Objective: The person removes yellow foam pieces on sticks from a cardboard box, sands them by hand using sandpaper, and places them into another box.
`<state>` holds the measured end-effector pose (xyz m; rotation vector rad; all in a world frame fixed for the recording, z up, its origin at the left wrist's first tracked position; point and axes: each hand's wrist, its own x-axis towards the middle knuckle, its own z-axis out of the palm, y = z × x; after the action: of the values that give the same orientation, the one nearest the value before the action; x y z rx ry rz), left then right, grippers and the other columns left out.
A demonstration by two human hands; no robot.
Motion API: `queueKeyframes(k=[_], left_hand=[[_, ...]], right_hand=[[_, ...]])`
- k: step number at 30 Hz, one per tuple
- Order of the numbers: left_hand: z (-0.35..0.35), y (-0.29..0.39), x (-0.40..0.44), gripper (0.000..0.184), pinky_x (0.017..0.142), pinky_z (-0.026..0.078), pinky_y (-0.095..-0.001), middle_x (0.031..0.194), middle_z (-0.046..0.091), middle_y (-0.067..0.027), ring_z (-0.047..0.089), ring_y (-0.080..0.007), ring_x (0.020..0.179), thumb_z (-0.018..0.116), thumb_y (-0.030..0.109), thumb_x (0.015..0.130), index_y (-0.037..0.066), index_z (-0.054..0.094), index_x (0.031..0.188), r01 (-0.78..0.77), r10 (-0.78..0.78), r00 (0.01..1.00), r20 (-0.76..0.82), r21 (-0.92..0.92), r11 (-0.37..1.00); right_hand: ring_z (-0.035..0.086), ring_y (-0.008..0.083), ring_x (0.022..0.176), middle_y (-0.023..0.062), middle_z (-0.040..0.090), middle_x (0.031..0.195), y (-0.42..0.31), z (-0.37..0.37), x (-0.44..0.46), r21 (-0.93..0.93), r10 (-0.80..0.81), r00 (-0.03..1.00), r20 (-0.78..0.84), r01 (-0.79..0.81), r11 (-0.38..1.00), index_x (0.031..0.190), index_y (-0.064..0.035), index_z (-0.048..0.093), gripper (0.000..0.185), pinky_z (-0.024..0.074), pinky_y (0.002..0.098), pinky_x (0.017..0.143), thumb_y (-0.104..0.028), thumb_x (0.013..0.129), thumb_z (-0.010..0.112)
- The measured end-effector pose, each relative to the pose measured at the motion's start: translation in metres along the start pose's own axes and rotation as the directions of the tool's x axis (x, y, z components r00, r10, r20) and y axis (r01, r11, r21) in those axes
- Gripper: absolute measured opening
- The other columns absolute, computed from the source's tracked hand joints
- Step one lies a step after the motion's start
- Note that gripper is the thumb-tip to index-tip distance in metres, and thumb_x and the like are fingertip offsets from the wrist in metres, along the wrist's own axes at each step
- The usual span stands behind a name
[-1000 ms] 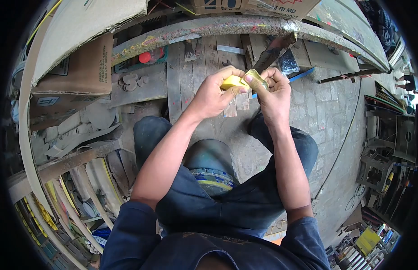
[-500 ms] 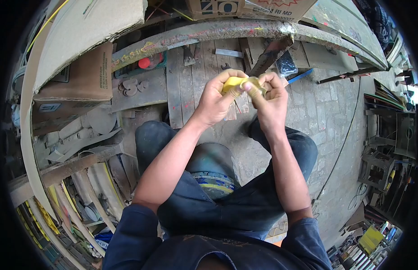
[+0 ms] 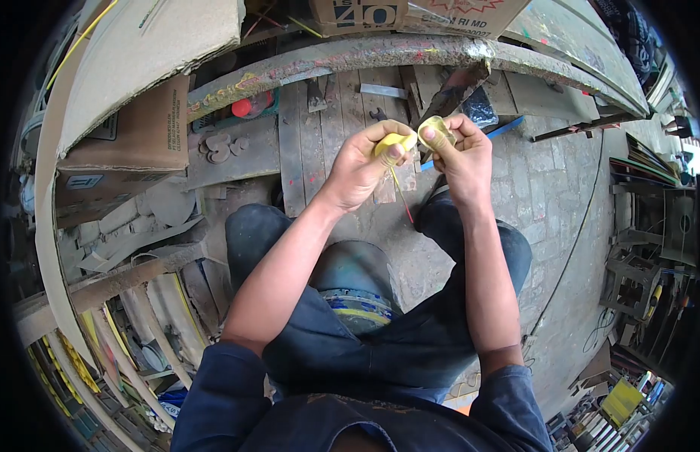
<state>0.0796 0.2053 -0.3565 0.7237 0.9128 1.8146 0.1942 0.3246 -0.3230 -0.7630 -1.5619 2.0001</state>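
In front of my knees, my left hand point(image 3: 365, 162) pinches a small bright yellow piece point(image 3: 392, 141) between thumb and fingers; its exact kind cannot be told. My right hand point(image 3: 463, 154) is closed on a dull yellow-olive curled piece point(image 3: 439, 128), which looks like folded sandpaper, thumb pressed on its face. The two pieces are very close at their tips. Below my left fingers a thin yellow-to-red strip point(image 3: 402, 194) shows; whether it hangs from the yellow piece cannot be told.
A paint-crusted beam point(image 3: 342, 60) crosses ahead, with a cardboard box point(image 3: 433, 19) beyond it. Wooden boards point(image 3: 339, 143) lie under it, with round flat pieces point(image 3: 218, 147) on the left. Another cardboard box point(image 3: 116, 169) stands left. A round drum point(image 3: 355, 282) sits between my legs.
My hands have moved slightly apart, my right hand a little to the right. The olive piece now shows its face more, and the thin yellow-red strip below is more visible.
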Motion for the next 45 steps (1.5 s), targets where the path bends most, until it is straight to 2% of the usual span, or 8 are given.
queueKeyframes(k=[7, 14, 24, 28, 32, 37, 40, 45], left_hand=[[0.007, 0.001, -0.003, 0.027, 0.071, 0.044, -0.0226, 0.089, 0.056, -0.0014, 0.05, -0.0081, 0.075, 0.059, 0.022, 0.093, 0.002, 0.055, 0.11, 0.102, -0.094, 0.994, 0.056, -0.179, 0.978], [0.006, 0.002, -0.003, 0.026, 0.073, 0.043, -0.0233, 0.089, 0.053, -0.0019, 0.05, -0.0093, 0.078, 0.05, 0.026, 0.097, 0.003, 0.052, 0.109, 0.176, -0.155, 0.983, 0.099, -0.255, 0.951], [0.011, 0.012, -0.034, 0.021, 0.071, 0.043, -0.024, 0.091, 0.053, -0.0037, 0.052, -0.0116, 0.082, 0.046, 0.024, 0.099, 0.005, 0.051, 0.106, 0.231, -0.24, 0.971, -0.006, -0.255, 0.939], [0.007, 0.012, -0.041, 0.02, 0.056, 0.038, -0.0226, 0.075, 0.05, -0.0039, 0.047, -0.0095, 0.063, 0.042, 0.026, 0.099, 0.007, 0.049, 0.1, 0.277, -0.221, 0.95, 0.223, -0.268, 0.923], [0.026, 0.01, -0.055, 0.026, 0.048, 0.033, -0.0232, 0.068, 0.047, -0.0047, 0.041, -0.0101, 0.052, 0.037, 0.031, 0.099, 0.008, 0.048, 0.094, 0.319, -0.316, 0.947, 0.061, -0.306, 0.897], [0.016, 0.006, -0.049, 0.035, 0.04, 0.032, -0.024, 0.059, 0.049, -0.0063, 0.042, -0.0115, 0.043, 0.032, 0.039, 0.098, 0.009, 0.047, 0.088, 0.255, -0.298, 0.952, -0.069, -0.362, 0.897], [0.01, 0.01, -0.039, 0.041, 0.039, 0.03, -0.0236, 0.059, 0.05, -0.0088, 0.041, -0.0112, 0.043, 0.027, 0.043, 0.099, 0.009, 0.045, 0.088, 0.178, -0.234, 0.969, -0.083, -0.422, 0.889], [0.008, 0.0, -0.032, 0.049, 0.04, 0.027, -0.0229, 0.063, 0.05, -0.0081, 0.036, -0.0105, 0.042, 0.025, 0.054, 0.096, 0.011, 0.044, 0.085, 0.138, -0.165, 0.975, -0.15, -0.177, 0.974]], right_hand=[[0.058, 0.0114, 0.086, 0.0094, 0.058, 0.102, 0.003, 0.008, -0.005, 0.154, -0.16, 0.973, 0.168, 0.134, 0.979, 0.077, -0.0021, 0.055, 0.021, 0.0513, 0.0251, 0.073, 0.009, 0.073, 0.072], [0.06, 0.0133, 0.083, 0.0114, 0.062, 0.099, -0.001, 0.001, -0.002, 0.094, -0.16, 0.984, 0.072, 0.153, 0.984, 0.075, -0.0004, 0.055, 0.019, 0.0516, 0.0259, 0.073, 0.006, 0.075, 0.072], [0.058, 0.0097, 0.072, 0.0054, 0.057, 0.086, -0.002, 0.017, -0.021, 0.117, -0.132, 0.965, 0.225, 0.108, 0.987, 0.077, -0.0004, 0.054, 0.019, 0.0511, 0.0221, 0.062, 0.005, 0.075, 0.072], [0.055, 0.008, 0.078, 0.0037, 0.058, 0.085, 0.001, 0.019, -0.041, 0.088, -0.12, 0.966, 0.23, 0.103, 0.991, 0.077, -0.0017, 0.055, 0.021, 0.0468, 0.022, 0.07, 0.005, 0.074, 0.074], [0.053, 0.0087, 0.08, 0.0042, 0.057, 0.087, 0.006, 0.032, -0.067, 0.09, -0.086, 0.995, 0.043, 0.082, 0.993, 0.076, -0.0038, 0.052, 0.023, 0.0435, 0.0226, 0.073, 0.003, 0.074, 0.074], [0.054, 0.01, 0.083, 0.0057, 0.059, 0.09, 0.01, 0.03, -0.056, 0.043, -0.169, 0.982, 0.09, 0.166, 0.985, 0.078, -0.0032, 0.052, 0.021, 0.0435, 0.0237, 0.074, 0.004, 0.075, 0.072], [0.056, 0.0086, 0.081, 0.0046, 0.06, 0.088, 0.006, 0.025, -0.046, 0.091, -0.01, 1.0, -0.024, 0.012, 0.996, 0.077, -0.0018, 0.053, 0.02, 0.0469, 0.0236, 0.075, 0.006, 0.075, 0.072], [0.056, 0.0095, 0.086, 0.0044, 0.059, 0.091, 0.016, 0.026, -0.039, 0.1, -0.11, 0.994, 0.011, 0.108, 0.989, 0.078, -0.0025, 0.054, 0.022, 0.0465, 0.0234, 0.076, 0.007, 0.073, 0.072]])
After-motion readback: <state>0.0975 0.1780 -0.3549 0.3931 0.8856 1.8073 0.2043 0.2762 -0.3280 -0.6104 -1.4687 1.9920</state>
